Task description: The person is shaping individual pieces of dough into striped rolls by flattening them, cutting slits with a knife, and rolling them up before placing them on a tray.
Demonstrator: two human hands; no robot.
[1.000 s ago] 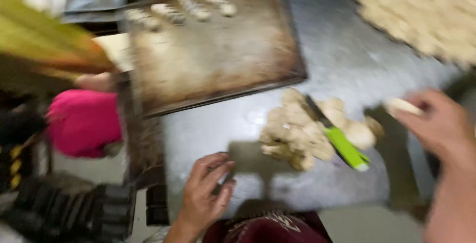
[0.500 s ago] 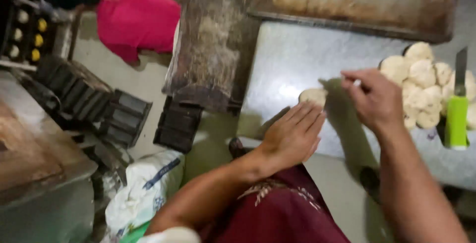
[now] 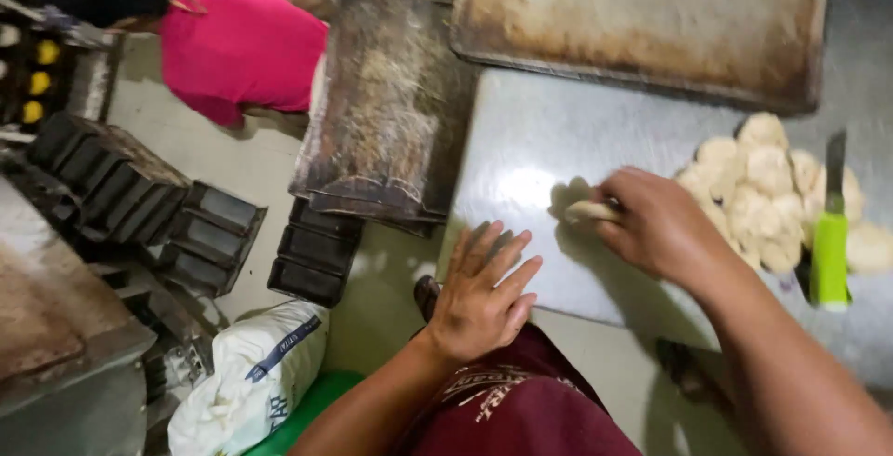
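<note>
I log: right hand (image 3: 665, 228), frame centre-right, fingers closed on dough piece (image 3: 586, 211), pressing it to steel table (image 3: 530, 154); left hand (image 3: 484, 293) open, flat at table edge, bracing.

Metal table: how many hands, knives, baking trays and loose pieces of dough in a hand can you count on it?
Hands: 2, left hand flat on the metal table, right hand
Dough piece held: 1
Green-handled knife: 1
Baking tray: 1
Total: 5

Green-handled knife (image 3: 830, 242), pale dough pieces (image 3: 758, 181)
</note>
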